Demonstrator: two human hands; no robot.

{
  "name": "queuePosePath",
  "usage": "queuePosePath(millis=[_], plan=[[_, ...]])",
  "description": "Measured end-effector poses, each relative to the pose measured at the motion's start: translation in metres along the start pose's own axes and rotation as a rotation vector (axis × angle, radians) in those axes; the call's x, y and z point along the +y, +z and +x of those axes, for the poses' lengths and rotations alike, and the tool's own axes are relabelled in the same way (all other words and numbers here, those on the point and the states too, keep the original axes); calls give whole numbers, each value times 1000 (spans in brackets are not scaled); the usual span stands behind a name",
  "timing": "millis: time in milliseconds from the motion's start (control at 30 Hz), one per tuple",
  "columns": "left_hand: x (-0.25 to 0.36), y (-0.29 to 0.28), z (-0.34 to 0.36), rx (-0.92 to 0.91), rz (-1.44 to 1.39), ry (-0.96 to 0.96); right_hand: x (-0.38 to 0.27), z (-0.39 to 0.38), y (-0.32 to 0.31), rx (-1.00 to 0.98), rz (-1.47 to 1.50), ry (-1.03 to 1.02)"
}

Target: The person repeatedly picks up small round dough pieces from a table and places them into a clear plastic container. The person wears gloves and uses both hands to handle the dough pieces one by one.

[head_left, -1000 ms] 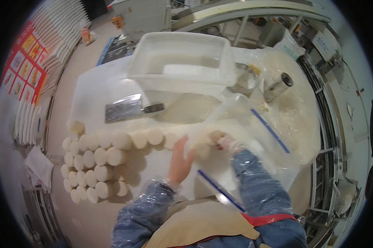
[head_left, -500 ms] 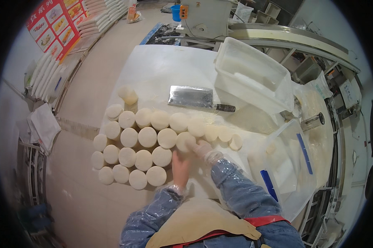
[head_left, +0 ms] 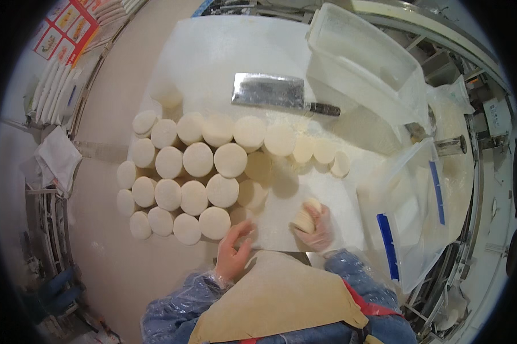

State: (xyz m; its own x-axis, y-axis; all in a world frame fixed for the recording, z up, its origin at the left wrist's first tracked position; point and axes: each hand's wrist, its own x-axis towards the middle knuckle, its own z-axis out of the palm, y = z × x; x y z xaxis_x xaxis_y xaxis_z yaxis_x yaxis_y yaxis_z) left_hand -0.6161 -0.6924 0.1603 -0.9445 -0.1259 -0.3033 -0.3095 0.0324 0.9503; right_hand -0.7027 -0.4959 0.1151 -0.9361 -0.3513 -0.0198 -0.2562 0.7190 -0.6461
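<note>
The right hand, in a clear plastic glove, has its grip clamped around a short stack of thin pale rounds turned on edge, near the front edge of the white table. The left hand has its grip apart, thumb and fingers spread with nothing between them; it is just beside a low shaded round at the near right corner of the piles, and whether it touches is hard to tell. The piles of pale rounds stand close together in uneven rows on the left part of the table. From their far row, a few smaller rounds run on to the right. Beyond them lies a cleaver, blade to the left and dark handle to the right. A white tub stands at the far right, with a metal cylinder near it. Nearer, on the right, is a clear plastic box with blue strips along its sides
</note>
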Motion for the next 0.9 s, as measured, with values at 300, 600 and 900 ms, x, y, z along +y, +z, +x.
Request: queuePosePath(millis=[300, 600, 900], plan=[[4, -10, -15, 166, 18, 45, 7, -27, 10, 174, 447, -324], [3, 8, -49, 248, -11, 79, 9, -27, 22, -213, 234, -421], [8, 41, -69, 333, -168, -10, -28, -12, 8, 2, 270, -621]])
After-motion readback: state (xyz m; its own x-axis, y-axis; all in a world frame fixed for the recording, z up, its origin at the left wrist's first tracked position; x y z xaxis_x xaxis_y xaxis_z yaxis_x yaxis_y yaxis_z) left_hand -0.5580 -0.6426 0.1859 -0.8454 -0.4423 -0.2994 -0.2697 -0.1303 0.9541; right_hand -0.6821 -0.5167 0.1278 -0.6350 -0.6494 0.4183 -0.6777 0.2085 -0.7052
